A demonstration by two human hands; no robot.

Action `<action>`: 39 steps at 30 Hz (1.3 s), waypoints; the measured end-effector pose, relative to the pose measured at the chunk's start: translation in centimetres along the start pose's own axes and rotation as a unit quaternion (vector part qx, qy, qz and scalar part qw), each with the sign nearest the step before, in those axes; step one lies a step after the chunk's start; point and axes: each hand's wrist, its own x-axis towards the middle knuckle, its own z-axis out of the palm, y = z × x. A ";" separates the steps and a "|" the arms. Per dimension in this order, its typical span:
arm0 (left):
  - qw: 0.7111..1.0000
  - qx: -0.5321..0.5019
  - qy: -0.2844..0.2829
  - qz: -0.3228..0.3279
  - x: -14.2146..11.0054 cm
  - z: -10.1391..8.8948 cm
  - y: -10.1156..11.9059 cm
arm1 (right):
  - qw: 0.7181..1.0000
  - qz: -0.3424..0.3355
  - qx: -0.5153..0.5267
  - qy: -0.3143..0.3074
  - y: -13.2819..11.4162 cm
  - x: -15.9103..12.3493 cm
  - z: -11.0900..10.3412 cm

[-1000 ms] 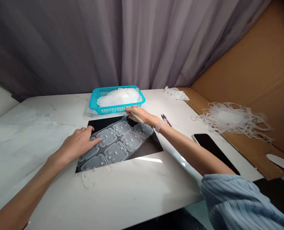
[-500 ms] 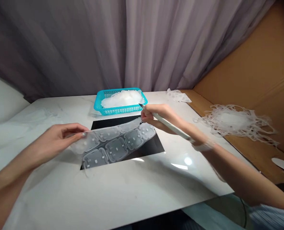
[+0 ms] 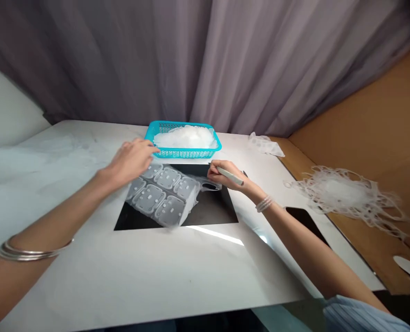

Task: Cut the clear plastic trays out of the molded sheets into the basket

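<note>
My right hand is closed around a white pen-shaped tool, whose handle slants back over the wrist. Beside its fingers a thin loop of clear plastic stretches from the end of a translucent moulded plastic sheet. Rounded square cells with small raised dots cover this sheet, which lies at an angle over a black mat. Over the sheet's far left corner is my left hand, fingertips near the basket's front left corner. Its fingers are bent and blurred; whether they grip the sheet's edge is hidden.
A turquoise basket heaped with white translucent pieces stands at the back. Right of it lies a perforated white scrap. A tangle of clear plastic offcuts sits at the right edge, near a black phone-like slab.
My left hand has moved from the sheet's left end up toward the basket. The sheet has turned and shifted. In my right hand the tool now points differently, and the camera view has shifted.
</note>
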 end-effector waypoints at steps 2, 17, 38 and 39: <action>0.998 0.047 -0.020 0.026 -1.6 2.5 1.9 | 0.999 0.014 -0.032 0.039 2.4 -0.1 0.6; 0.944 -0.120 -0.017 0.307 -12.0 4.8 10.9 | 0.989 0.130 0.070 0.032 0.2 -0.7 2.9; 0.995 0.041 0.005 0.090 -10.5 8.2 8.6 | 0.984 0.103 0.139 0.043 -4.0 -3.0 4.3; 0.995 0.035 0.001 0.089 -10.6 8.1 8.5 | 0.987 0.102 0.124 0.023 -4.3 -3.1 4.8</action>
